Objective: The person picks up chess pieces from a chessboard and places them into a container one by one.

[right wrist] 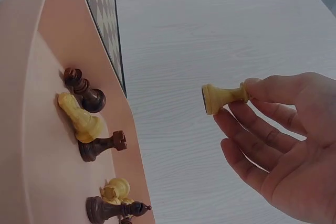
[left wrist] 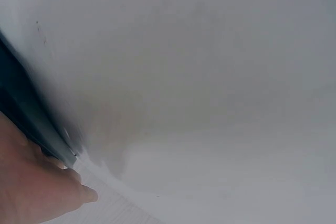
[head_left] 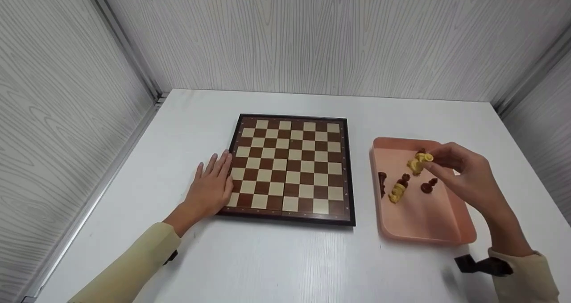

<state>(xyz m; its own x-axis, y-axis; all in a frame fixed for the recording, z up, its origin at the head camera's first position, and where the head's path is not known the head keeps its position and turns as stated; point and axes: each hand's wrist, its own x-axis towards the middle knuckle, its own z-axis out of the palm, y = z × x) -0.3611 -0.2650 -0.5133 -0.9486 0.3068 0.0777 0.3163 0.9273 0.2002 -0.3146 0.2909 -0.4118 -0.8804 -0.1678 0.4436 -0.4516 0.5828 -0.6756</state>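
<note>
My left hand [head_left: 212, 187] rests with straight fingers along the left edge of the chessboard [head_left: 285, 216]; the left wrist view shows part of this hand [left wrist: 42, 187] by the board's dark side [left wrist: 26, 98]. Over the far right of a salmon-pink tray [head_left: 417, 220], my right hand [head_left: 468, 173] pinches a pale yellow chess piece [right wrist: 226, 99] by its top end, base pointing away; fingers hide its head. Inside the tray lie a pale knight [right wrist: 81, 121], a dark rook [right wrist: 102, 146], a dark bishop [right wrist: 115, 209] and several other pieces.
The tray stands right of the board on a white table [head_left: 285, 258]. A wood-grain panel [head_left: 312, 39] rises behind, with side panels [head_left: 53, 93] left and right. Both sleeves carry dark wrist mounts [head_left: 486, 266].
</note>
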